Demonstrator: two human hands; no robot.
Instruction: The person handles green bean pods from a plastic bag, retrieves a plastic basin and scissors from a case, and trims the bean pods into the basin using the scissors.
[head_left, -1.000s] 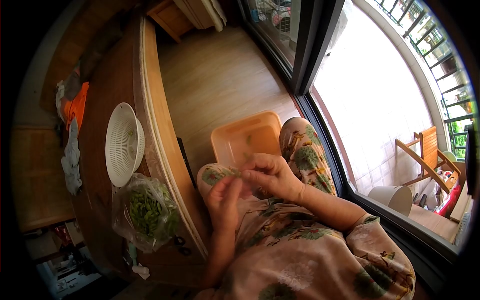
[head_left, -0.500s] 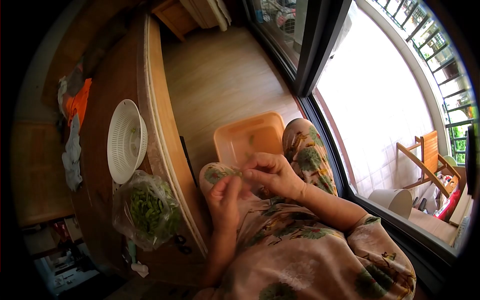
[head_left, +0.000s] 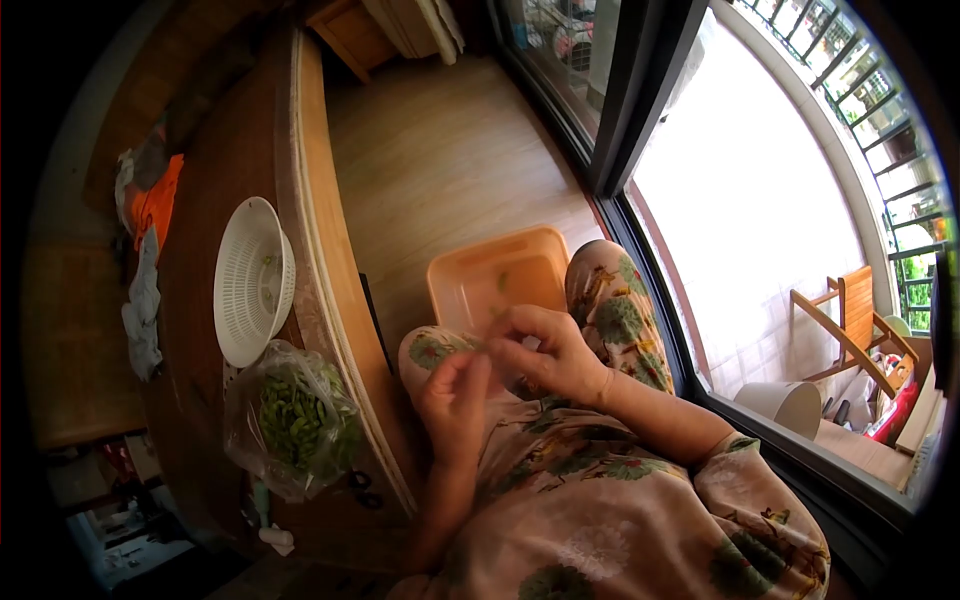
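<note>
My left hand [head_left: 453,402] and my right hand [head_left: 550,352] meet above my lap, fingertips pinched close together. Whatever lies between them is too small and blurred to make out. Just beyond the hands, an orange plastic basin [head_left: 455,262] stands between my knees, with a bit of green inside. To the left, on the table, a clear plastic bag [head_left: 243,435] bulges with green pods [head_left: 298,415] that look like edamame. Behind the bag, a white slotted colander [head_left: 238,290] holds a few small pale green pieces.
The wooden table [head_left: 225,130] runs along my left, its edge [head_left: 322,190] near my left arm. Grey and orange cloths or bags [head_left: 155,205] lie on its far side. At my right is a sliding door frame [head_left: 640,235], with a folding wooden chair [head_left: 857,310] outside.
My fingertips have shifted slightly, and the thumb and fingers of both hands are more blurred. The small greenish bit between them no longer shows clearly. Basin, bag and colander have stayed put.
</note>
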